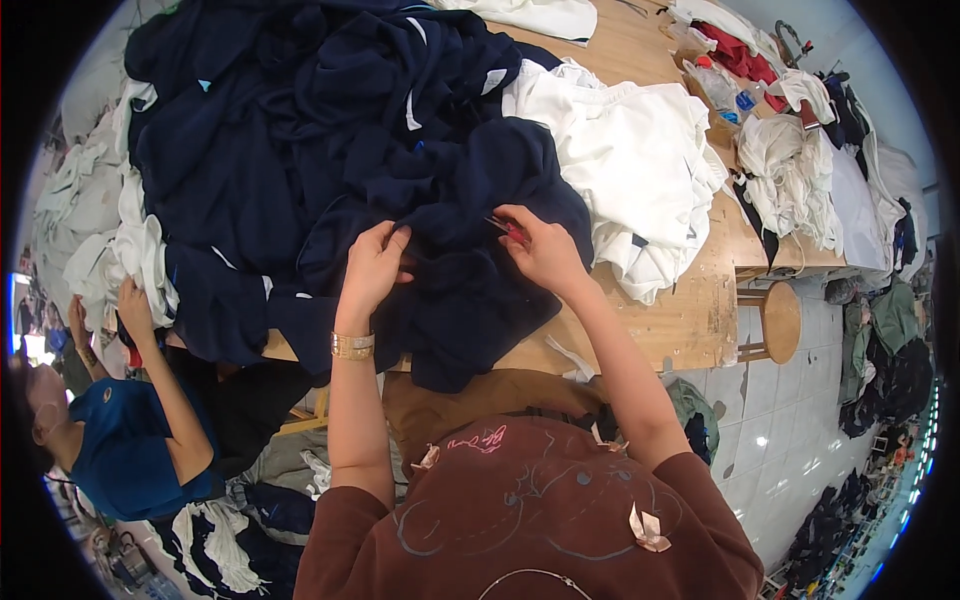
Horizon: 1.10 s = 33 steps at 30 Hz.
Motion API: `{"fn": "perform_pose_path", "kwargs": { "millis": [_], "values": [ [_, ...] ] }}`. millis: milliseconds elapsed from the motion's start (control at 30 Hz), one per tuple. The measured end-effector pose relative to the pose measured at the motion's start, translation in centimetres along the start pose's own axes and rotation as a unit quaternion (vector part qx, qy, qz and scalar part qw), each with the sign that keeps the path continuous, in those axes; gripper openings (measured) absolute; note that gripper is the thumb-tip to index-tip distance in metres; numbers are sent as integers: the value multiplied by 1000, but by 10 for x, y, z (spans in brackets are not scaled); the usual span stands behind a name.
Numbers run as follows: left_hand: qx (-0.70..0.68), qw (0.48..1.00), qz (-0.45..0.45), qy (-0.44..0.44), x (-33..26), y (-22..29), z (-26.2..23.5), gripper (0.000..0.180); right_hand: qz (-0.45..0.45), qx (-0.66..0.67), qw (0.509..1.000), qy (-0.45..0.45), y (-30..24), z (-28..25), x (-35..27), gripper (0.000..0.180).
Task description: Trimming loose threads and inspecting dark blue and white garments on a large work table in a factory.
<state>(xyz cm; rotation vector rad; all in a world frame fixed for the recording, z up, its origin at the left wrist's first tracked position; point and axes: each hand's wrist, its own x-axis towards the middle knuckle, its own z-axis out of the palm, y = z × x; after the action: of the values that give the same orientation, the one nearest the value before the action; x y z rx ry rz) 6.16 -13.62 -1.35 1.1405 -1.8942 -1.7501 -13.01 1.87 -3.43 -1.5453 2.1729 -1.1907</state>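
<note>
A large heap of navy blue garments (270, 150) spreads over the wooden table in front of me, with small white strips showing among its folds. My left hand (375, 265), with a gold bracelet on the wrist, pinches the edge of a navy garment (480, 170) whose lower part hangs over the table's near edge. In my closed right hand (548, 252) is a pair of small red-handled thread snips (514, 232), its metal tip pointing left just above the same cloth. Folds hide part of the fingers of my left hand.
White garments (630, 150) lie right of the navy heap on the table (690, 325). At left, a person in a blue shirt (140, 440) handles white cloth (140, 245). A round wooden stool (780, 322) stands at right, near more piled white clothes (790, 175).
</note>
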Motion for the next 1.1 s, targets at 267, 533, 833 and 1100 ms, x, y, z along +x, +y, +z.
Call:
{"fn": "perform_pose_path", "kwargs": {
  "millis": [267,533,833,1100],
  "values": [
    [-543,815,13,-204,-16,10,-4,29,-48,48,971,231,1,-21,-18,13],
    [-788,562,61,-243,6,-4,16,34,-266,-45,958,96,-34,-19,-63,33],
    [-666,743,38,-62,-13,-12,25,41,-192,26,975,104,-35,10,-69,28],
    [-401,910,-98,50,-80,-9,66,30,-181,24,975,126,-37,-1,-72,28]
  ]
}}
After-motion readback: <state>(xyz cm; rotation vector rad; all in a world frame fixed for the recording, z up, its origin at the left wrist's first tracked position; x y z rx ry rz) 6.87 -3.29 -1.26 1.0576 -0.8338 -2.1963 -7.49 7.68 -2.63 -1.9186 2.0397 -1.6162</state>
